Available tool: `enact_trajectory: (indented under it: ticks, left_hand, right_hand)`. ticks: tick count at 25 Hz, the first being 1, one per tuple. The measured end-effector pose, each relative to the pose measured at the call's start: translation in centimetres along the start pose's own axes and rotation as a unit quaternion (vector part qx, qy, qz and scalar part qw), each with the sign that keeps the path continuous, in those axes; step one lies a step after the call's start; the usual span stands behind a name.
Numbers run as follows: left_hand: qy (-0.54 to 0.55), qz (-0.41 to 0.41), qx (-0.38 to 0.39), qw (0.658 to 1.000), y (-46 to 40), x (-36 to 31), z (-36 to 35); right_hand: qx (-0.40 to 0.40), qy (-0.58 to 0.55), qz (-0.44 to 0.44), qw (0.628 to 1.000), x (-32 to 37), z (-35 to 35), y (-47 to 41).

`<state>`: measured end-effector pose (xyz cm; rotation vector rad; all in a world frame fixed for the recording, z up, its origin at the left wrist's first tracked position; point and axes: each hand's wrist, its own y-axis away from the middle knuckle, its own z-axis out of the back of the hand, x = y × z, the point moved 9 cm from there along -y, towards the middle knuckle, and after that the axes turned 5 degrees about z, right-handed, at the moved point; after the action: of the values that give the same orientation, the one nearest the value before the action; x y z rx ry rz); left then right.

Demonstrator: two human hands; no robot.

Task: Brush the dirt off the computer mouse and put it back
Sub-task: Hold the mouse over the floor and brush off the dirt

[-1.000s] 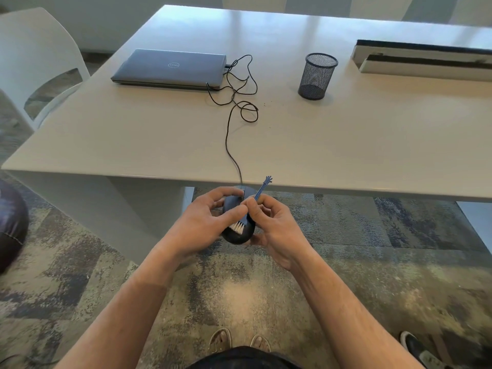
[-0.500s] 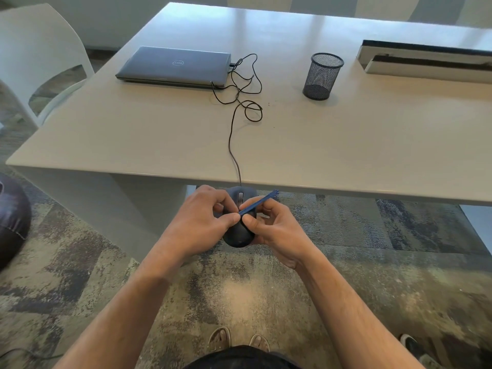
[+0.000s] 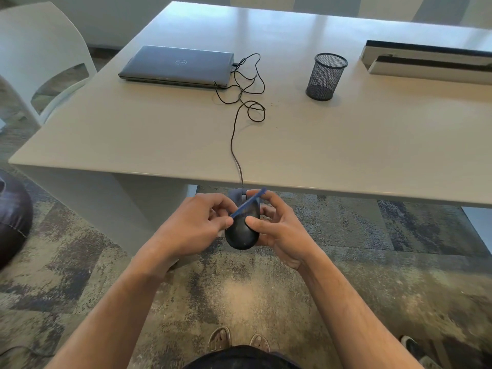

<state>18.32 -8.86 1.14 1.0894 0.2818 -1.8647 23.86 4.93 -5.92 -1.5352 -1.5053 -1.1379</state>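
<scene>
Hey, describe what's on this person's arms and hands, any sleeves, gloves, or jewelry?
Both forearms are bare up to the frame's bottom edge, with no sleeve in view. The left hand and right hand wear no gloves, and no rings, watch or bracelet show on the visible sides.

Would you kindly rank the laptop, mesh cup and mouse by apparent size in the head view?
1. laptop
2. mesh cup and mouse: alike; the mouse is nearer the camera, so unranked.
</scene>
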Motion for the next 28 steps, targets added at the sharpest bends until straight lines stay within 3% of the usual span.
enact_trajectory:
  ticks: [4,11,24,28]
  left_hand:
    - [0.185,0.052,-0.083,0.978,-0.5,2.2,2.5]
    - [0.428,0.085,-0.173,0.883,-1.4,4.7,2.7]
    - [0.504,0.031,-0.171,0.846,-0.8,4.9,1.7]
    - [0.48,-0.003,-0.162,0.862,-0.7,4.5,1.9]
  right_hand:
    - [-0.008,-0.021,-0.005,1.0,-0.1,0.4,0.1]
    - [0.025,-0.071,-0.017,0.997,-0.1,-0.6,0.2]
    - [-0.01,-0.084,-0.021,0.996,-0.1,0.0,-0.2]
    - [-0.004,-0.092,-0.025,0.995,0.0,-0.3,-0.3]
